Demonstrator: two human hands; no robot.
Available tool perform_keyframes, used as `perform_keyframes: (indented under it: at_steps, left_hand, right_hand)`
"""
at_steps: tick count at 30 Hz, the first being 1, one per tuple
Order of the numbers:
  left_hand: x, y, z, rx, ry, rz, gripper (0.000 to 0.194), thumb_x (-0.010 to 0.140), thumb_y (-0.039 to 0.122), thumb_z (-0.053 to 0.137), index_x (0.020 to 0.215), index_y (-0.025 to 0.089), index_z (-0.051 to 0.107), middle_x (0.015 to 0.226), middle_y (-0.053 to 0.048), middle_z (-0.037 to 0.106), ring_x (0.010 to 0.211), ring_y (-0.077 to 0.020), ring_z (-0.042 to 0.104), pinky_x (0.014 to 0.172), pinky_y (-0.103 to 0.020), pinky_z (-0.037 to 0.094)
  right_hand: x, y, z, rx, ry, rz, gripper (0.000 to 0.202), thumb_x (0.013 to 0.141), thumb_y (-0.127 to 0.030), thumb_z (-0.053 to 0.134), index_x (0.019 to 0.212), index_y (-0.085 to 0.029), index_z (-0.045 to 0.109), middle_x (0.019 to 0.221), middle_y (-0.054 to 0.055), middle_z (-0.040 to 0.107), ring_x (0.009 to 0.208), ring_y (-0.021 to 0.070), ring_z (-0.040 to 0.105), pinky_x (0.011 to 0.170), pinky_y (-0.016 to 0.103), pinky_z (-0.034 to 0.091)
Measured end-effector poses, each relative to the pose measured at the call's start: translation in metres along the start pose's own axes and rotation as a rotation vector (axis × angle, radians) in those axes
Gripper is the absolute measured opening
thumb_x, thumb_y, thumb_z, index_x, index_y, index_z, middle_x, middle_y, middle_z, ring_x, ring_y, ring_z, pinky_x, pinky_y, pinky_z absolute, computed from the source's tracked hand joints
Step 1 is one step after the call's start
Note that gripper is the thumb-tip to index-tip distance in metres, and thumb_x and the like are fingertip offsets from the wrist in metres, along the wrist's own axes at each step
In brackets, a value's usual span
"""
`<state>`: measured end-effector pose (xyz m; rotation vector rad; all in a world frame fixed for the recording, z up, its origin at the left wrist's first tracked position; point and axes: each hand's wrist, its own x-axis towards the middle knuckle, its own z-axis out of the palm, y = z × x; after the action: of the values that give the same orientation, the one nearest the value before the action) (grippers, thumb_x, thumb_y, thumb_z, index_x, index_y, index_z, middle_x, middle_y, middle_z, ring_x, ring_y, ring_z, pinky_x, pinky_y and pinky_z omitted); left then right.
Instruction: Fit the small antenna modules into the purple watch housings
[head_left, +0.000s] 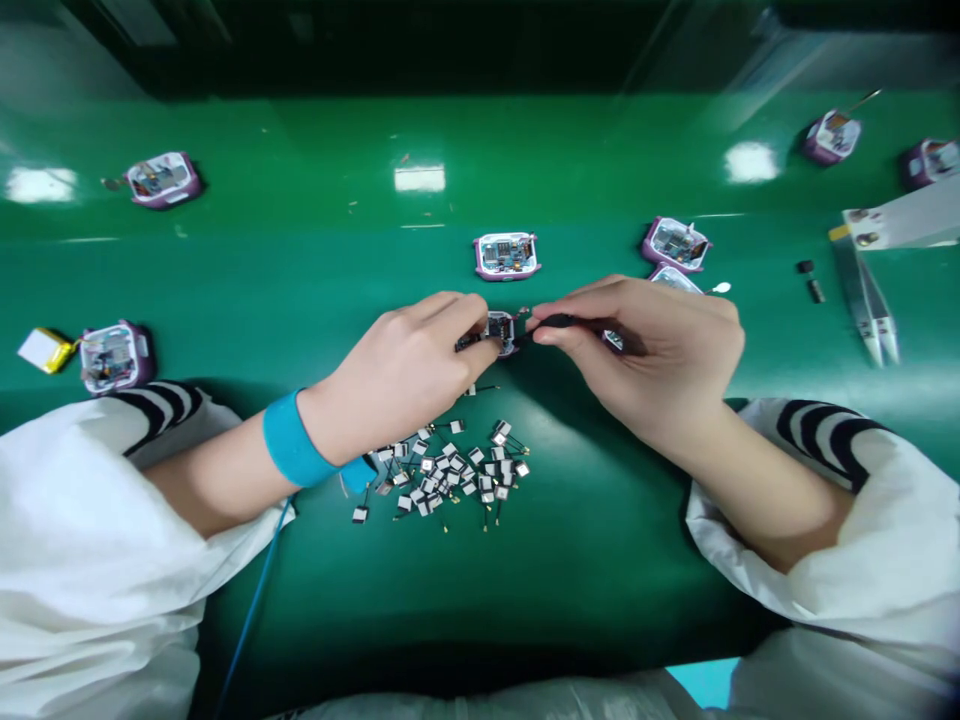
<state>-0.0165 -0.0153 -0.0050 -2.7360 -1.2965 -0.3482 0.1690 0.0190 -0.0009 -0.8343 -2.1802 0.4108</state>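
No writing is legible. Left hand (409, 365) pinches a small circuit module (498, 330) at frame centre; right hand (660, 350) grips a black tool (553, 322). Seven purple open casings (507, 255) lie scattered.

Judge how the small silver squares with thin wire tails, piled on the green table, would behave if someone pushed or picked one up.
The silver squares look tiny beside the left hand, so probably very light and quick to scatter when pushed. Their flat shape suggests sliding rather than rolling. The thin tails would likely bend and tangle in the pile.
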Motion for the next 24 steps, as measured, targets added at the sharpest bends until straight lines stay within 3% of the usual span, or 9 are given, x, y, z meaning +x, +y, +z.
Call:
perform_keyframes:
  at_steps: [11, 16, 24]
  left_hand:
    - [0.002, 0.000, -0.002, -0.009, -0.032, -0.016, 0.026, 0.085, 0.017, 0.037, 0.076, 0.016, 0.062, 0.080, -0.005, 0.058, 0.079, -0.0171, 0.057, 0.063, -0.027, 0.047]
    - [0.002, -0.001, -0.001, -0.034, -0.007, -0.017, 0.027, 0.084, 0.017, 0.036, 0.073, 0.016, 0.061, 0.078, -0.005, 0.056, 0.076, -0.0177, 0.057, 0.060, -0.028, 0.046]
    - [0.003, 0.001, 0.000, 0.009, -0.053, -0.021, 0.027, 0.084, 0.017, 0.036, 0.076, 0.017, 0.062, 0.080, -0.005, 0.056, 0.075, -0.0167, 0.056, 0.061, -0.028, 0.045]
  right_hand:
    - [-0.002, -0.001, 0.009, -0.163, -0.014, -0.164, 0.013, 0.081, -0.020, 0.050, 0.077, -0.022, 0.062, 0.076, 0.001, 0.068, 0.066, 0.0115, 0.064, 0.053, 0.022, 0.050]
    - [-0.001, -0.005, 0.013, -0.233, -0.051, -0.139, 0.015, 0.083, -0.020, 0.045, 0.076, -0.022, 0.059, 0.072, 0.002, 0.066, 0.065, 0.0113, 0.062, 0.053, 0.023, 0.049]
    - [-0.003, -0.002, 0.020, -0.233, 0.020, -0.198, 0.009, 0.081, -0.015, 0.046, 0.074, -0.020, 0.048, 0.067, 0.003, 0.061, 0.061, 0.0110, 0.056, 0.051, 0.023, 0.044]
